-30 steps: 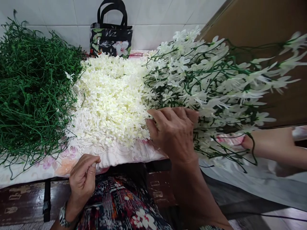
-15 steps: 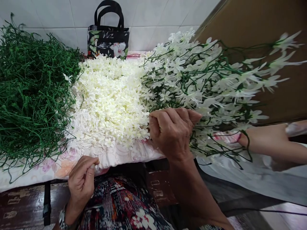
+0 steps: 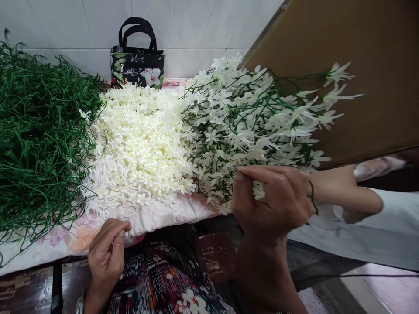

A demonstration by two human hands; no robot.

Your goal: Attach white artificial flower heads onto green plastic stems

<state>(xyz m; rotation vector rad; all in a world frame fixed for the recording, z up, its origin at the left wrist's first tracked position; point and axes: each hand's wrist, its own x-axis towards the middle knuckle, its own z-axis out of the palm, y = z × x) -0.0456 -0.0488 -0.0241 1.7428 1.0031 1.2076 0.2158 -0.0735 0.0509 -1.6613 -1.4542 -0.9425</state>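
My left hand (image 3: 107,249) is closed by the table's front edge, thumb against the curled fingers. Whatever it may hold is too small or hidden to make out. My right hand (image 3: 273,200) is raised before the pile of white artificial flowers on green stems (image 3: 235,117), thumb and forefinger pinched together. I cannot tell what lies in that pinch. A heap of loose cream-white flower heads (image 3: 147,139) fills the middle of the table. Thin white stamen threads (image 3: 106,181) lie at its front left. Bare green plastic stems (image 3: 42,139) are massed on the left.
A black floral handbag (image 3: 137,65) stands at the back against the tiled wall (image 3: 65,26). A brown board (image 3: 360,39) leans at the right. Another person's arm (image 3: 340,187) reaches in from the right, behind my right hand. A flowered cloth (image 3: 183,211) covers the table.
My right hand has moved right and turned from a downward fist to a raised pinch. My left hand stays closed in about the same place. The view has shifted slightly.
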